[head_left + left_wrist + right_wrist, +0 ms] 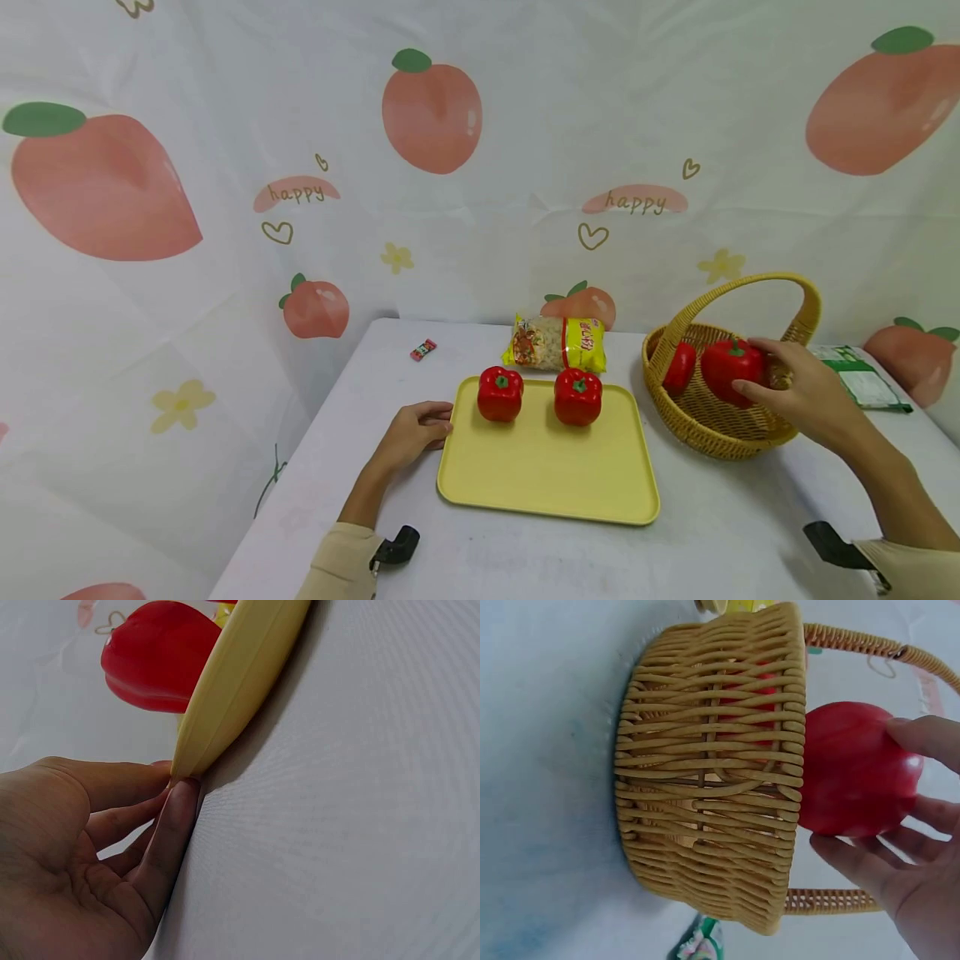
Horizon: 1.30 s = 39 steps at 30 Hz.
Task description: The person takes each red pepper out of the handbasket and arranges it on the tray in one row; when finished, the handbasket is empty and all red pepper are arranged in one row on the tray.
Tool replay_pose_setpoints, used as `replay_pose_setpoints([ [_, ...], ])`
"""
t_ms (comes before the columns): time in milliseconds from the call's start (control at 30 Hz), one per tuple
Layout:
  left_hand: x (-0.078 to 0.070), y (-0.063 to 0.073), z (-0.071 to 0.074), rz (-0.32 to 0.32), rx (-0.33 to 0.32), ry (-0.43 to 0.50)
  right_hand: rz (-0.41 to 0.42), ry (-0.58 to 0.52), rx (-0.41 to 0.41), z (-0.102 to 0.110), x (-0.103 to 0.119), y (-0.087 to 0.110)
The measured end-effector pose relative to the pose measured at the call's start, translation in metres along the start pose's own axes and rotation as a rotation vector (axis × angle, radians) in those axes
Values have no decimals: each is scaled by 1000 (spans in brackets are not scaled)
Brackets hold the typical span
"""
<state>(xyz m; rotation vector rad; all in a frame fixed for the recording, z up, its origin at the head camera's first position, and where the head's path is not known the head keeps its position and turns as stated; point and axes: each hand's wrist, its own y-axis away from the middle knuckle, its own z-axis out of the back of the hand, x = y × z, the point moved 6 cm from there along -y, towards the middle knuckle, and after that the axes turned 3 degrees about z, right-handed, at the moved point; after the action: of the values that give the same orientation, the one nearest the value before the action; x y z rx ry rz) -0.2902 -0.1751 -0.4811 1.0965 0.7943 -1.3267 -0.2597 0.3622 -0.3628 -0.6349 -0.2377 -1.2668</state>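
My right hand (813, 387) grips a red bell pepper (726, 372) at the mouth of the wicker basket (705, 437). In the right wrist view this bell pepper (859, 769) shows above the basket rim (793, 750), with thumb and fingers spread round it. Another red bell pepper (679, 369) lies inside the basket at the left. My left hand (411, 435) pinches the left edge of a yellow tray (547, 475); the left wrist view shows its fingertips (180, 806) at the rim. Two red bell peppers (500, 394) (577, 397) stand apart near the tray's far edge.
A yellow food packet (558, 343) lies behind the tray. A small red wrapped piece (423, 350) lies at the back left. Right of the basket is a green and white packet (862, 379). The basket's handle (738, 283) arches above it.
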Motion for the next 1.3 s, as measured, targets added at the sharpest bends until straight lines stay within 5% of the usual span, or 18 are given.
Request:
replay_pose_setpoints([
  [300,0,0,0,-7,-1,-3,52,-127,-83,5,14,26],
  [667,0,0,1,-5,-3,-6,140,-208,-66,-20,50,41],
  [1300,1,-2,0,-8,-6,-11,292,-389,135,-96,124,30],
])
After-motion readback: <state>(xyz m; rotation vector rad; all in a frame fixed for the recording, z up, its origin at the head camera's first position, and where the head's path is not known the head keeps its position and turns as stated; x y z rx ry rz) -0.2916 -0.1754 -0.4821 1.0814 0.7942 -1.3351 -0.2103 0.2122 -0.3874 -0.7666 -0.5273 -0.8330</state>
